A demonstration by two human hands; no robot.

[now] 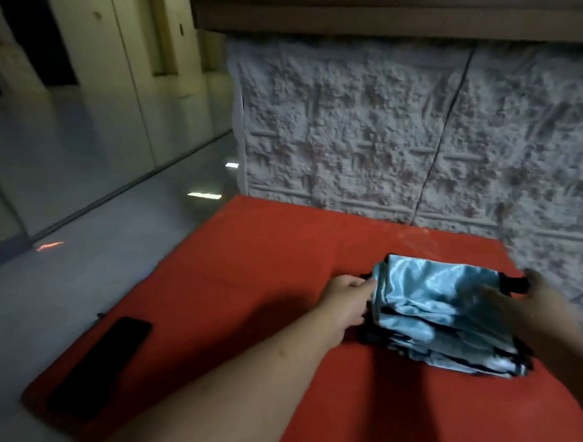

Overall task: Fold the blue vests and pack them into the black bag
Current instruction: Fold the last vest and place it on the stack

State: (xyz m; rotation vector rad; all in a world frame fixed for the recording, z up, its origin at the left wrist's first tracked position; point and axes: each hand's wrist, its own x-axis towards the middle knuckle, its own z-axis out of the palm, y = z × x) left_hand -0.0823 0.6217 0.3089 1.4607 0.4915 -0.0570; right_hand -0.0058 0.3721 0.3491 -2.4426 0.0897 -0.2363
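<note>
Several folded blue vests (439, 317) are stacked on the red mat (251, 257), gripped by the left hand (348, 306), right hand (527, 309) too blurred to call, bag-packing seemingly left.

A red mat (259, 274) is spread on a pale glossy floor (77, 199). A black phone (101, 365) lies flat on the mat near its left edge. Behind the mat's far edge a rough white textured wall (396, 122) is seen, topped by a brown ledge (373, 14). Beyond the mat's far left corner, beige panelled doors (109, 61) are seen, blurred, with light streaks reflected in the floor.
</note>
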